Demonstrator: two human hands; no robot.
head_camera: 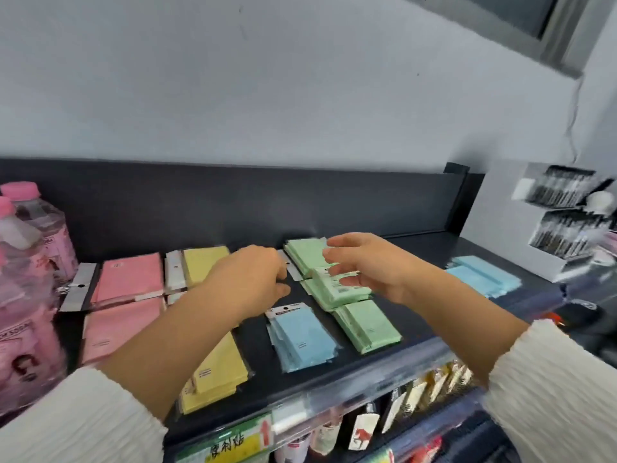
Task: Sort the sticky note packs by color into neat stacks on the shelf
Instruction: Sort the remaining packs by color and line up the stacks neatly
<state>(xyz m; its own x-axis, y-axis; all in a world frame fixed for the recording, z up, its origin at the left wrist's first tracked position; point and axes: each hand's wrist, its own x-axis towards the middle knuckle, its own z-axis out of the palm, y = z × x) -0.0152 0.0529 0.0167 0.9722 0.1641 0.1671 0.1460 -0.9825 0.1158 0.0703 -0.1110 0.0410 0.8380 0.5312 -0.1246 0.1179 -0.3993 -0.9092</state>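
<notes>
Sticky note packs lie on the black shelf [421,315]. Pink packs [130,277] are at the left and yellow packs [205,262] beside them, with more yellow [218,369] near the front edge. A blue stack [302,337] sits mid-front, and more blue packs [480,275] lie at the right. Green packs [367,325] run in an overlapping row from back to front. My left hand [253,279] has curled fingers beside a green pack's white header tab [293,274], with nothing seen between them. My right hand [360,265] hovers over the green row with relaxed, spread fingers.
Pink-capped bottles [30,262] crowd the shelf's left end. A white display box of dark pens [561,225] stands at the right. A black back panel [233,202] closes the shelf's rear. Below the front lip are a price label [233,442] and other goods [364,426].
</notes>
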